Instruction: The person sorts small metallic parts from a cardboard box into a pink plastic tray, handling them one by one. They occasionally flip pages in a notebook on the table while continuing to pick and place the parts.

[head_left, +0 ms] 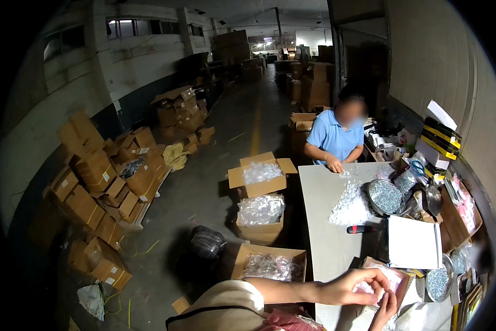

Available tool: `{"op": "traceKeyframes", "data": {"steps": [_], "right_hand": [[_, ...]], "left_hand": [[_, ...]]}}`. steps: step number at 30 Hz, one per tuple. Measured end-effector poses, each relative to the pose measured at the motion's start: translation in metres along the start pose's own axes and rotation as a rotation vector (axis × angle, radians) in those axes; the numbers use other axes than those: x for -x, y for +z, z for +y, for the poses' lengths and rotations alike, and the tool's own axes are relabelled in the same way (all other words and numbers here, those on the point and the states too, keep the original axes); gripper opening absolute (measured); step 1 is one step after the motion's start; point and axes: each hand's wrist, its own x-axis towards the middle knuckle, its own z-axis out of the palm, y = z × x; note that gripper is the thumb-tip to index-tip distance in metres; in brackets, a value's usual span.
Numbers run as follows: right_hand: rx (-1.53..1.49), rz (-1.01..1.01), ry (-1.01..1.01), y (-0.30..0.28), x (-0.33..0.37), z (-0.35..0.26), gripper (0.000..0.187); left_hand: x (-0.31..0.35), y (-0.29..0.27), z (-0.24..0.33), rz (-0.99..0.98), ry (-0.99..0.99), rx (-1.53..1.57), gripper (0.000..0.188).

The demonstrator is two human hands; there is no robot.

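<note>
Both hands, left (350,287) and right (387,309), pinching a clear plastic bag (381,280) at the near edge of the desk (328,243), below the white box (413,243).

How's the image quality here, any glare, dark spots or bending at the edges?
Head view: black fisheye corners, walls curving toward the rim; the floor at left lies dim, the far ceiling lights glare; the white table is brightest; the left hand and right hand on the clear bag look slightly soft.
</note>
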Motion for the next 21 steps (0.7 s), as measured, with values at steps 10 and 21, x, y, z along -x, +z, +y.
{"op": "traceKeyframes", "data": {"steps": [10,21], "right_hand": [[-0.166,-0.248,0.094,-0.004,0.052,0.015,0.039],[-0.188,-0.327,0.107,0.015,0.068,-0.013,0.048]], "left_hand": [[0.004,-0.021,-0.129,-0.021,-0.138,-0.623,0.03],[0.017,-0.028,-0.143,0.035,-0.013,-0.621,0.012]]}}
